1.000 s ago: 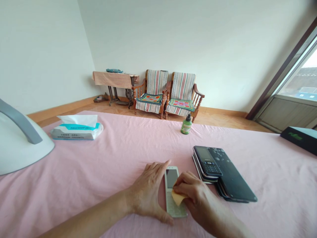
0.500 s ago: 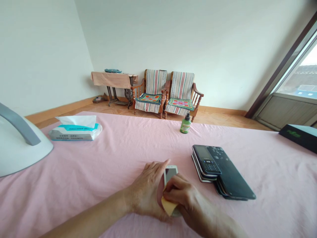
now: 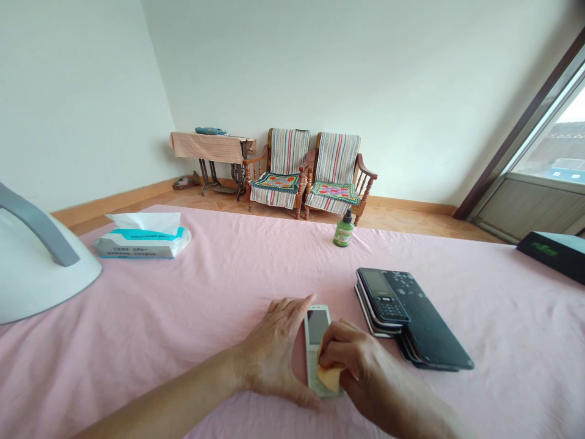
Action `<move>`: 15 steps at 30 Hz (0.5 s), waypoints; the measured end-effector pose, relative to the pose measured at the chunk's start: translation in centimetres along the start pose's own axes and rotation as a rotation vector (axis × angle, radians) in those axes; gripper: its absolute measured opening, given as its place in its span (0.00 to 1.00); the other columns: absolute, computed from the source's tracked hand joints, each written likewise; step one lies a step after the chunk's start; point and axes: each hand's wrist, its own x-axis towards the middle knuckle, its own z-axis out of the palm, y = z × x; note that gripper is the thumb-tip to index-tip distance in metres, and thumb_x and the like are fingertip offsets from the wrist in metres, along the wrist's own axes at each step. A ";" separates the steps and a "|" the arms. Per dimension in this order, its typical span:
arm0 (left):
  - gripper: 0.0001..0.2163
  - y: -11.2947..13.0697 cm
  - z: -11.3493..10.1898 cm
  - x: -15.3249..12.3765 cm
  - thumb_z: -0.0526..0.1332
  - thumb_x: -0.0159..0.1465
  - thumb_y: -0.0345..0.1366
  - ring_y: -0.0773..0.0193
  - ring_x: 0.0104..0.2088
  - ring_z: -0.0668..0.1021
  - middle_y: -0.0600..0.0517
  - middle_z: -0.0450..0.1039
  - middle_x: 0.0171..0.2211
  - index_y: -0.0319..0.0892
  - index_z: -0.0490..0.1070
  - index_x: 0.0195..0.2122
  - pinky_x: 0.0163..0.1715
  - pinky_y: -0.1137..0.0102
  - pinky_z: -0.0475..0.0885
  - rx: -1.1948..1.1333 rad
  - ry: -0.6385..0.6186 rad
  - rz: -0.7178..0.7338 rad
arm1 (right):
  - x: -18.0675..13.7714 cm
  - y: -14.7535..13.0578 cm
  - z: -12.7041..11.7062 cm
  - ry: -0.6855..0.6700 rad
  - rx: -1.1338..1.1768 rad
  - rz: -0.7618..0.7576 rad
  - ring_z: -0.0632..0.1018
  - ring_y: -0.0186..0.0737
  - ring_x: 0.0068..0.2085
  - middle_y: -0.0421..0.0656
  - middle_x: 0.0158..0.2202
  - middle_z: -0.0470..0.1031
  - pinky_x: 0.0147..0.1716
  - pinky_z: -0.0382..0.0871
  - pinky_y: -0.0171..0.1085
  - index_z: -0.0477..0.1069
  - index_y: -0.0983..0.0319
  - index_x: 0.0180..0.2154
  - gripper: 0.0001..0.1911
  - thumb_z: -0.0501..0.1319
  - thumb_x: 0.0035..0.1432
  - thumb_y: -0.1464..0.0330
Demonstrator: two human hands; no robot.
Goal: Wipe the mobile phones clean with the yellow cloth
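A white keypad phone (image 3: 319, 328) lies face up on the pink cloth, its screen and part of its keys showing. My left hand (image 3: 273, 353) is spread along the phone's left side, thumb near the bottom end and fingers by the top corner. Bunched in my right hand (image 3: 354, 360) is a yellow cloth (image 3: 329, 379), pressed against the lower right part of the keypad. The fingers of that hand hide the phone's right edge. To the right, a dark keypad phone (image 3: 382, 296) tops one stack, next to a stack of larger black phones (image 3: 434, 323).
A green spray bottle (image 3: 343, 230) stands near the far edge of the pink-covered table (image 3: 237, 268). At left are a tissue pack (image 3: 142, 239) and a white object with a grey handle (image 3: 41, 262). A black box (image 3: 553, 256) sits at the far right.
My right hand has moved a little to the right with the yellow cloth, uncovering the left part of the phone's keypad. My left hand stays beside the phone.
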 end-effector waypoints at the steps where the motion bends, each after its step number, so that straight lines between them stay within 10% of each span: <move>1: 0.59 0.0 0.0 0.0 0.70 0.37 0.55 0.39 0.60 0.59 0.40 0.55 0.61 0.42 0.41 0.65 0.59 0.46 0.51 0.002 -0.006 -0.004 | -0.1 0.0 -0.1 -0.010 0.004 0.007 0.72 0.33 0.40 0.39 0.37 0.71 0.37 0.63 0.29 0.74 0.60 0.28 0.24 0.49 0.37 0.88; 15: 0.55 0.0 -0.2 0.0 0.70 0.39 0.55 0.39 0.60 0.58 0.41 0.54 0.62 0.43 0.44 0.64 0.59 0.46 0.51 0.000 -0.007 0.000 | 0.0 0.5 -0.3 0.044 -0.071 -0.010 0.71 0.35 0.41 0.40 0.37 0.72 0.38 0.64 0.32 0.76 0.58 0.33 0.25 0.51 0.46 0.89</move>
